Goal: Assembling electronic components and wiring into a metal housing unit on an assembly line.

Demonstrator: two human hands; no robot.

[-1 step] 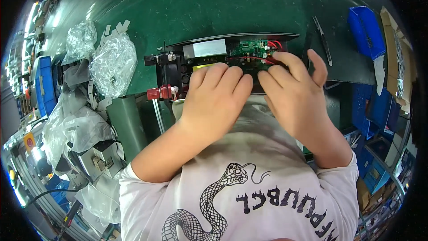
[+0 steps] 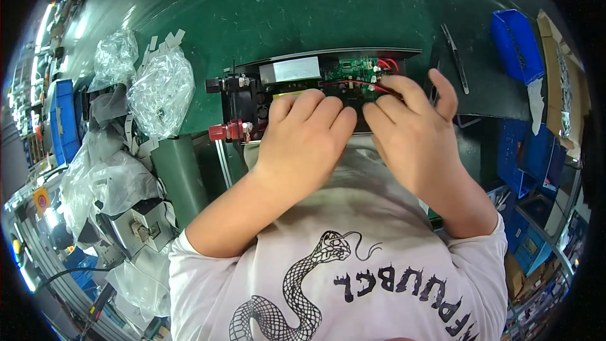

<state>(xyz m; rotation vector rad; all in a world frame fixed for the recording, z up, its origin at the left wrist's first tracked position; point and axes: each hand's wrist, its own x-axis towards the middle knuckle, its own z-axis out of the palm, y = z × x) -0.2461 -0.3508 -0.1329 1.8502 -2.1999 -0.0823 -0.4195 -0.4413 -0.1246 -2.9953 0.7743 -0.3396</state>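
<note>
An opened electronic unit (image 2: 290,71) lies in front of me, its long black casing exposing a green circuit board (image 2: 356,66), a silvery metal block and red wires (image 2: 377,87). Black and red screw terminals (image 2: 230,131) stick out from its left end, next to what looks like a fan. My left hand (image 2: 306,136) curls over the near side, fingers bent together and tips hidden inside the casing. Close beside it, my right hand (image 2: 413,126) reaches into the right half near the red wires. Its fingers are bent, one outer finger raised; whatever they pinch is hidden.
Tweezers (image 2: 457,60) lie to the right on the green tabletop (image 2: 315,9). Farther right stand a blue bin (image 2: 517,47) and a cardboard box (image 2: 558,82). On the left are clear plastic bags (image 2: 161,95) and a blue tray (image 2: 65,120).
My right hand has shifted very slightly left, its raised finger too. My left hand and the unit stay practically in place.
</note>
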